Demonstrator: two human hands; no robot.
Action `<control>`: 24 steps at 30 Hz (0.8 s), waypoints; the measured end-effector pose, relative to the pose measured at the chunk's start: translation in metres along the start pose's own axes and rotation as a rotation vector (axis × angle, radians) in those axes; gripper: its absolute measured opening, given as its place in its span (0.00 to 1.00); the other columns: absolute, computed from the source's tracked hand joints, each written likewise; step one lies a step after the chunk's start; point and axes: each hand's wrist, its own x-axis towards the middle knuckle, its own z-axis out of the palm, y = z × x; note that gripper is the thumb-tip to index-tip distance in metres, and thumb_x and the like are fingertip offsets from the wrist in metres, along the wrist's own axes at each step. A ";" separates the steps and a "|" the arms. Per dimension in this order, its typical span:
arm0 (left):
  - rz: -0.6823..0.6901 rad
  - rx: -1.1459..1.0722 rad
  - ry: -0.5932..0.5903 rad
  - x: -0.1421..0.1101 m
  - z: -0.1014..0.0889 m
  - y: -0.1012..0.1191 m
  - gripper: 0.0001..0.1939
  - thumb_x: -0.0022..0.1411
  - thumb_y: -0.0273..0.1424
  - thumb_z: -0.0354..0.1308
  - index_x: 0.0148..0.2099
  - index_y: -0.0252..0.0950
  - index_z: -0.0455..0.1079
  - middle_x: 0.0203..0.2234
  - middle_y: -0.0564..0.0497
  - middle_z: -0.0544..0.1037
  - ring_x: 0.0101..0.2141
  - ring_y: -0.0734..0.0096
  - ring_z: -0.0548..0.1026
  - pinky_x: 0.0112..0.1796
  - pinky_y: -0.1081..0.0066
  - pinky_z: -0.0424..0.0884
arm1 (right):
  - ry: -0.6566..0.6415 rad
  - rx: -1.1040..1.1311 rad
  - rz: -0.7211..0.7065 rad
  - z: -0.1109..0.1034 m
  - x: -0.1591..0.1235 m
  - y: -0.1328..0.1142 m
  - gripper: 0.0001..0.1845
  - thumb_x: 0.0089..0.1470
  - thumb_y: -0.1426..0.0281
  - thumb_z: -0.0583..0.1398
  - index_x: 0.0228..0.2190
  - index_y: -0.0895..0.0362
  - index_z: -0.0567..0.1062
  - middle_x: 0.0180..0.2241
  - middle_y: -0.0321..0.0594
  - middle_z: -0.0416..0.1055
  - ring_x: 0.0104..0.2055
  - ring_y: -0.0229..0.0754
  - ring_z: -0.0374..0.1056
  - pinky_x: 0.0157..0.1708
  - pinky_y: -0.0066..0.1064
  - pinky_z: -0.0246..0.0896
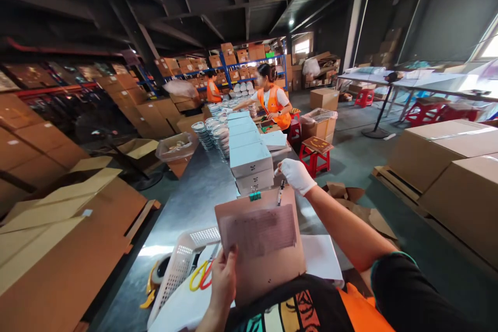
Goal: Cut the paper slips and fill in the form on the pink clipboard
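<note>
My bare left hand (224,277) grips the left edge of a brown cardboard sheet (268,270), thumb on its face. A printed paper (264,231) lies on the sheet, and a green binder clip (254,196) sits at the top edge. My right hand (298,175), in a white glove, is raised just beyond the sheet's upper right corner. Its fingers are closed; what they pinch, if anything, I cannot make out. Just below them, a black and white pen (280,192) stands upright at the sheet's top edge. White boxes (252,161) are lined up behind the sheet.
On the metal table (182,192) are a white plastic basket (171,275), scissors (200,275) and a yellow tape dispenser (150,285). A co-worker in an orange vest (272,101) is beside stacked tins (218,135). Large cartons (78,238) flank the left; red stools (315,158) stand right.
</note>
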 end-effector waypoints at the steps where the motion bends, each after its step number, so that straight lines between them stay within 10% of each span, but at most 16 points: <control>1: 0.004 -0.002 0.006 -0.001 -0.001 -0.001 0.34 0.45 0.56 0.76 0.43 0.34 0.79 0.41 0.44 0.84 0.45 0.57 0.79 0.49 0.65 0.74 | 0.048 0.001 -0.003 -0.005 -0.007 -0.001 0.17 0.67 0.61 0.53 0.39 0.58 0.77 0.39 0.45 0.80 0.42 0.44 0.75 0.44 0.32 0.67; 5: 0.004 0.023 0.030 -0.002 -0.005 -0.001 0.34 0.47 0.57 0.74 0.44 0.34 0.79 0.42 0.43 0.84 0.48 0.55 0.79 0.51 0.62 0.74 | 0.231 -0.115 0.070 -0.008 -0.048 -0.012 0.21 0.63 0.52 0.57 0.32 0.57 0.73 0.40 0.51 0.75 0.46 0.52 0.69 0.49 0.39 0.61; 13: 0.065 0.082 0.006 -0.006 -0.006 -0.002 0.32 0.47 0.57 0.73 0.43 0.34 0.80 0.40 0.43 0.84 0.46 0.52 0.79 0.51 0.60 0.74 | -0.032 -0.125 0.312 0.035 -0.058 -0.025 0.19 0.52 0.66 0.63 0.17 0.55 0.62 0.17 0.30 0.55 0.24 0.36 0.52 0.26 0.29 0.42; 20: 0.102 0.132 -0.064 -0.012 -0.011 0.001 0.35 0.48 0.60 0.72 0.43 0.33 0.80 0.41 0.42 0.84 0.46 0.52 0.78 0.50 0.61 0.72 | 0.261 -0.086 0.226 -0.025 -0.020 -0.034 0.12 0.61 0.65 0.52 0.28 0.56 0.66 0.24 0.33 0.58 0.29 0.38 0.52 0.30 0.28 0.47; 24: 0.117 0.154 -0.067 -0.011 -0.009 0.008 0.34 0.49 0.60 0.71 0.42 0.33 0.80 0.38 0.42 0.83 0.43 0.55 0.78 0.47 0.63 0.72 | 0.059 -0.048 0.043 -0.041 -0.010 -0.058 0.10 0.62 0.68 0.54 0.40 0.59 0.73 0.32 0.37 0.70 0.32 0.39 0.62 0.34 0.27 0.56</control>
